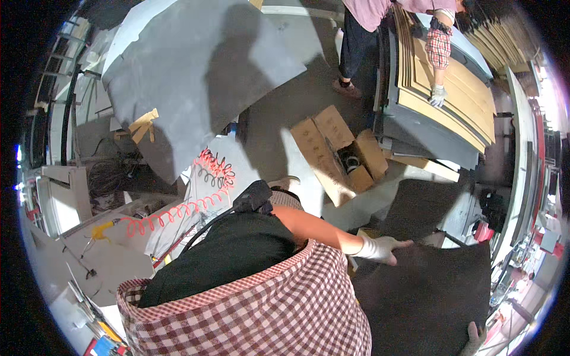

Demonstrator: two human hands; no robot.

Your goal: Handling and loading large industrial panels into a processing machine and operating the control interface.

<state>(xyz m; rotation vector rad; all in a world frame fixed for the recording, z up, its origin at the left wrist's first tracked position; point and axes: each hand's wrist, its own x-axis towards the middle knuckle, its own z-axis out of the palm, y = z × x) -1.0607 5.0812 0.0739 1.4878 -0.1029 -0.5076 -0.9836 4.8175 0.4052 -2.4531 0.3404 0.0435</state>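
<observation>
A large, dark, flat sheet [421,291] is tilted in front of me at the lower right. My left hand [378,248], in a white glove, grips its upper left edge, thumb on the near face and index finger stretched along the edge. At the sheet's lower right edge, my right hand [473,340] shows only in part; a gloved thumb or finger lies over the border and the rest is cut off by the frame. What the sheet is made of cannot be made out.
An open cardboard box [323,160] with dark rolls inside stands on the floor ahead. Beyond it, a co-worker's gloved hand [438,96] rests on stacked tan boards [475,110]. A grey sheet-covered table [178,71], coiled red hose [172,216] and yellow air gun [101,230] lie left.
</observation>
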